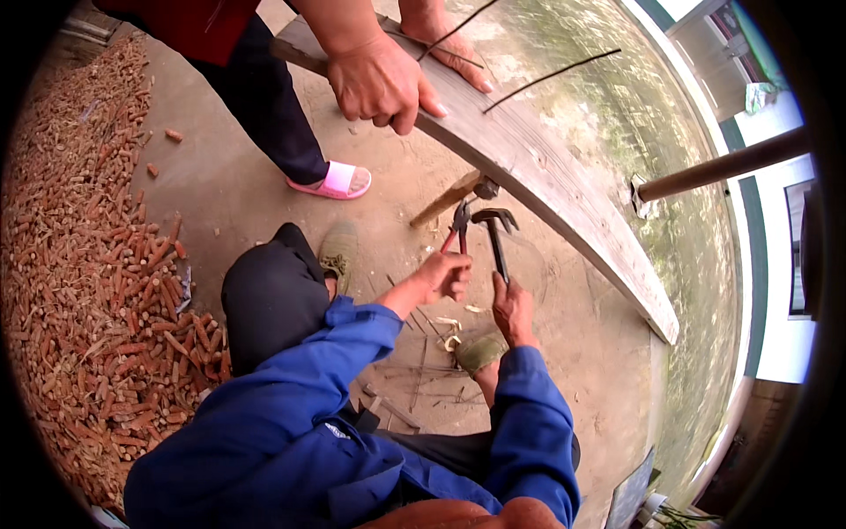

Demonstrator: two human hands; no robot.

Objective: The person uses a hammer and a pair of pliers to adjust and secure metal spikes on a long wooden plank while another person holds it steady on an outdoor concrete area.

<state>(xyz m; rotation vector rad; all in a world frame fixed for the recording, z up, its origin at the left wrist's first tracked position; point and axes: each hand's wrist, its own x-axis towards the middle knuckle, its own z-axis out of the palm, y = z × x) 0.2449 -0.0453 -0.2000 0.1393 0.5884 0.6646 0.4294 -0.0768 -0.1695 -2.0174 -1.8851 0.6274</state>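
While the person in the blue jacket crouches on the concrete floor (238, 176), the left hand (443, 275) is clenched around the red handles of a pair of pliers (459, 225), and the right hand (511, 304) grips the dark shaft of a claw hammer (495, 231) low down, its head up at twelve o'clock from the fist. Both tool heads meet just under a long weathered plank (564, 189), near a short wooden stub (445, 199) at its underside. I judge the hammer head-heavy and stiff, best held near the end of the shaft as it is; the pliers look light, with coated handles that should not slip. The plank seems heavy, rough-grained and rigid, grey with cracks; another person's hand (379, 84) clamps its upper edge at eleven o'clock, a second hand (445, 48) lying flat on top beside thin wires (551, 78). Wood chips litter the ground by a green shoe (480, 351). At nine o'clock lies a wide heap of reddish corn cobs (97, 264), dry and knobbly.
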